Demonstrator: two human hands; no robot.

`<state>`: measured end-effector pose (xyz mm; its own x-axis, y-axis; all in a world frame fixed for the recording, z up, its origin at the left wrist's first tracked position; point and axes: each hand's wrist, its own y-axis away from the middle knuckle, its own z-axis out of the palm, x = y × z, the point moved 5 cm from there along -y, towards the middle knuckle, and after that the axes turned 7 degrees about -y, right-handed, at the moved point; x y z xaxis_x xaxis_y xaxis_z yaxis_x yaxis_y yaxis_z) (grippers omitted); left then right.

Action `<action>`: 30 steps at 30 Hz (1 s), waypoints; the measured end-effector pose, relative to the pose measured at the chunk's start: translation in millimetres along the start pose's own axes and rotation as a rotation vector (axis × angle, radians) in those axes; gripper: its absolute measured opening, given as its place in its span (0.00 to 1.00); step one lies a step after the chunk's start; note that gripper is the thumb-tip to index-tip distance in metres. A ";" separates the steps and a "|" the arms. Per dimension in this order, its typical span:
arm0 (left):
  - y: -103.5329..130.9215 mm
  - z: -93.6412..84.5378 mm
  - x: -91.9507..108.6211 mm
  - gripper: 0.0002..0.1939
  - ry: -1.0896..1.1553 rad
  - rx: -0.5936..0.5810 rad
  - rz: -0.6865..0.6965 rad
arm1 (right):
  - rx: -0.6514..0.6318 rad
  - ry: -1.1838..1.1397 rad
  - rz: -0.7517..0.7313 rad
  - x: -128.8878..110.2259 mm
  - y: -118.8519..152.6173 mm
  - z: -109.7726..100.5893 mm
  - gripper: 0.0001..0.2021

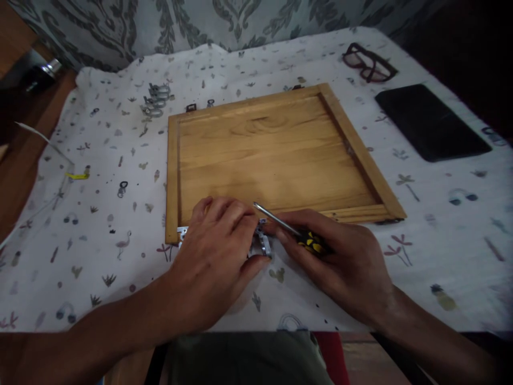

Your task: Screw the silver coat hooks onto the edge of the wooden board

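A framed wooden panel (pixel 264 149) lies flat on the cloth-covered table. My left hand (pixel 218 251) is closed over the panel's near edge, with its fingers on a silver metal fitting (pixel 263 245) that looks like a hinge. The hand covers most of this fitting, and another bit of silver metal shows at its left side. In my right hand (pixel 340 262) is a screwdriver (pixel 280 220) with a black and yellow handle. Its tip points up and left, above the panel and apart from the fitting. The thumb and fingertips of that hand are close to the fitting.
Several small grey metal pieces (pixel 156 99) lie beyond the panel's left corner. Eyeglasses (pixel 371 64) and a black phone or tablet (pixel 433 122) rest at the right. A thin white cable (pixel 44 136) with a yellow tag (pixel 78 176) runs along the left side.
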<state>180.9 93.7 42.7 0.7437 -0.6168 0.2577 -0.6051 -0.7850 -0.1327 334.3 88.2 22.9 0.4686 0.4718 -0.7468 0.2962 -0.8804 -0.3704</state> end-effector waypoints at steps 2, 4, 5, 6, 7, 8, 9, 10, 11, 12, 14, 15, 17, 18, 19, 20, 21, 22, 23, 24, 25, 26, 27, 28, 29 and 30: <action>-0.5 0.1 -0.6 0.15 0.001 0.002 -0.004 | -0.014 -0.001 -0.012 -0.1 -0.9 0.2 0.07; -1.4 0.4 -1.2 0.15 -0.002 0.005 -0.005 | -0.011 0.010 -0.020 0.2 -1.3 -0.3 0.08; -2.0 0.7 -1.5 0.15 -0.003 0.005 -0.005 | -0.012 0.023 -0.023 0.3 -1.2 -0.2 0.08; -2.5 1.1 -1.9 0.15 -0.003 0.003 -0.007 | -0.018 0.039 -0.024 0.6 -1.1 0.5 0.08; -2.9 1.4 -2.2 0.15 -0.002 0.000 -0.010 | -0.025 0.056 -0.020 1.3 -0.8 1.4 0.09; -3.1 1.6 -2.4 0.15 0.001 -0.004 -0.011 | -0.027 0.073 -0.018 2.0 -0.5 2.2 0.09; -3.2 1.5 -2.6 0.16 0.004 -0.007 -0.011 | -0.026 0.087 -0.012 2.9 -0.1 2.9 0.09; -3.1 1.2 -2.9 0.16 0.010 -0.013 -0.011 | -0.022 0.098 -0.005 3.9 0.3 3.3 0.10; -2.9 0.6 -3.4 0.17 0.019 -0.022 -0.010 | -0.014 0.103 0.001 4.7 0.8 3.4 0.11; -2.5 -0.1 -4.3 0.18 0.033 -0.035 -0.010 | -0.005 0.106 0.004 5.3 1.3 3.0 0.12; -1.4 -2.8 -8.0 0.20 0.078 -0.063 -0.016 | 0.010 0.110 0.011 5.9 2.2 1.7 0.13; -0.9 -4.7 -10.8 0.21 0.104 -0.072 -0.024 | 0.014 0.112 0.016 5.9 2.6 0.9 0.13; -0.1 -9.4 -17.1 0.21 0.147 -0.069 -0.042 | 0.021 0.117 0.020 5.4 3.1 -0.5 0.13; 0.1 -11.6 -20.2 0.21 0.154 -0.063 -0.051 | 0.019 0.116 0.026 5.3 3.2 -0.7 0.13; 0.4 -13.4 -22.8 0.21 0.155 -0.060 -0.058 | 0.018 0.110 0.036 5.4 3.2 -0.7 0.14; 0.7 -14.6 -24.8 0.22 0.151 -0.058 -0.065 | 0.017 0.103 0.047 5.9 3.0 -0.5 0.14; 1.0 -15.1 -26.2 0.22 0.144 -0.060 -0.072 | 0.016 0.097 0.055 6.3 2.8 -0.1 0.15; 1.3 -15.2 -26.7 0.22 0.139 -0.065 -0.078 | 0.016 0.093 0.061 6.8 2.4 0.3 0.15; 1.6 -14.8 -26.5 0.22 0.134 -0.070 -0.081 | 0.017 0.092 0.064 7.1 2.0 0.7 0.14; 2.0 -14.1 -25.6 0.22 0.130 -0.076 -0.082 | 0.019 0.096 0.062 7.2 1.7 1.0 0.14; 2.3 -13.4 -24.4 0.22 0.123 -0.077 -0.081 | 0.020 0.102 0.059 7.3 1.4 1.3 0.14; 2.5 -12.7 -23.0 0.22 0.110 -0.073 -0.077 | 0.020 0.105 0.060 7.5 1.2 1.5 0.14; 2.6 -12.0 -21.5 0.22 0.092 -0.067 -0.073 | 0.023 0.104 0.062 7.7 1.3 1.5 0.14; 2.6 -11.2 -20.2 0.23 0.071 -0.058 -0.067 | 0.025 0.100 0.069 8.2 1.5 1.4 0.14; 2.5 -10.2 -18.9 0.23 0.052 -0.051 -0.060 | 0.025 0.094 0.076 8.7 1.8 1.5 0.14; 2.4 -9.1 -17.6 0.24 0.038 -0.048 -0.052 | 0.022 0.086 0.085 9.2 2.3 1.6 0.14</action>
<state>163.8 103.2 46.5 0.7636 -0.5721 0.2993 -0.5798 -0.8116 -0.0723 338.0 90.5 14.3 0.5615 0.3971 -0.7260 0.2344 -0.9177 -0.3207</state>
